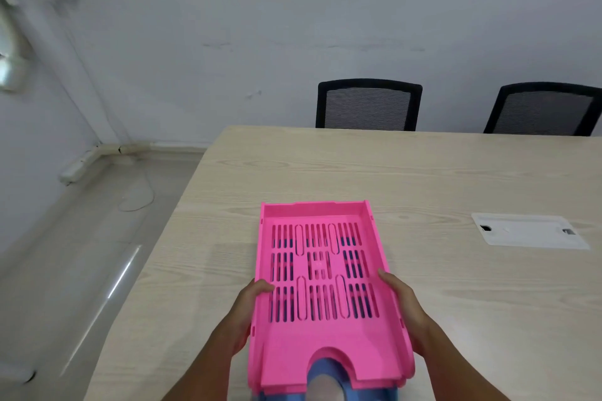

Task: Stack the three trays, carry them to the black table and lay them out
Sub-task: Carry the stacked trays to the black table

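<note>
Now I'm clamping both hands, left [242, 312] and right [408, 312], on the pink tray [322, 290]; the blue tray [325, 378] beneath, seemingly loose, risks sliding out.

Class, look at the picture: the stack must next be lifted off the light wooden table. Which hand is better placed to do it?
Neither alone: the left hand grips the left rim of the pink tray and the right hand the right rim, about level with each other. A two-handed lift looks steadiest.
</note>
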Tool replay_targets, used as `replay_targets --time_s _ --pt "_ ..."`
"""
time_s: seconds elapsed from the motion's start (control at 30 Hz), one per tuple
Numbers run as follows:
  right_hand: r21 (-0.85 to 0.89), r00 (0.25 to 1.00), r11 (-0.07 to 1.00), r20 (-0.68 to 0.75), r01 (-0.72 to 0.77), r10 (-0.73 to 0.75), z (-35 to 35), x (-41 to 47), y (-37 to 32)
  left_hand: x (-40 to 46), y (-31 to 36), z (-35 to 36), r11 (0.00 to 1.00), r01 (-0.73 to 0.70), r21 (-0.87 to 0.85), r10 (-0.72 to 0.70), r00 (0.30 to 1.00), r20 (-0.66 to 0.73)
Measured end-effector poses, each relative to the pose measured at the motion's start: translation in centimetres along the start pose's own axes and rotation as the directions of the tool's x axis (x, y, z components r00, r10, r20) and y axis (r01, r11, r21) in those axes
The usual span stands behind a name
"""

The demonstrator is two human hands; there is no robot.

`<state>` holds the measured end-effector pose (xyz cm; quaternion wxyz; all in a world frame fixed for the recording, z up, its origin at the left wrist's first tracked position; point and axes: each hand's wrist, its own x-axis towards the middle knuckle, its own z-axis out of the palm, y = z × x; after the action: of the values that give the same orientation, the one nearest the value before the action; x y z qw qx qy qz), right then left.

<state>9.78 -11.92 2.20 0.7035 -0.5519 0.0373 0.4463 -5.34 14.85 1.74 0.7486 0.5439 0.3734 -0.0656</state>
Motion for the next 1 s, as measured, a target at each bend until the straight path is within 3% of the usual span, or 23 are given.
replay_targets --time_s 0.33,0.67,1.0 --pt "-0.148 0.967 0.987 0.238 -0.056 0.091 7.4 1.7 0.2 -7.7 -2.2 -5.3 0.988 -0.087 -0.13 0.056 0.972 -0.229" --pt "-0.393 0.791 0.912 0.518 -0.116 0.324 22.7 3.3 5.1 -19.2 -7.9 -14.2 0.924 -0.257 -0.283 0.068 0.84 -0.538" --pt "-0.57 0.667 0.819 0.583 -0.071 0.464 41.7 3.6 15.2 -29.1 -13.4 -29.1 0.863 -0.343 -0.371 -0.017 0.714 -0.7"
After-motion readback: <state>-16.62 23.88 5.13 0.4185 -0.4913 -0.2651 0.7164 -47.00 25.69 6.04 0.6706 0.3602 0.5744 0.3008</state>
